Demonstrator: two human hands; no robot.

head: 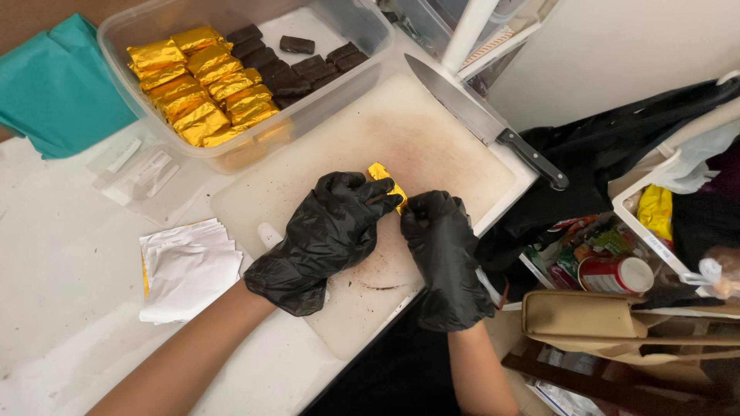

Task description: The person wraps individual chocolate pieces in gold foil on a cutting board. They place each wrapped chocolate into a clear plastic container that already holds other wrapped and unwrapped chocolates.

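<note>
Both gloved hands, left hand (pixel 327 231) and right hand (pixel 441 246), pinch a half-wrapped gold foil piece (pixel 385 179) over the cutting board (pixel 432 139); the tub (pixel 231 150) holds roughly a dozen wrapped bars (pixel 202 83), with several dark bare bars (pixel 297 65) left.

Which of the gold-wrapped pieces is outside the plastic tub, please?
The gold piece held between both gloved hands, left hand and right hand, over the cutting board. All the others lie stacked in the tub.

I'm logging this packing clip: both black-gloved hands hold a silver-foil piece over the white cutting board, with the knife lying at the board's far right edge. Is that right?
Not quite: the foil is gold, not silver. The head view shows the left hand and right hand, both in black gloves, holding a gold-foil piece over the white cutting board, with the knife at its far right edge.
</note>
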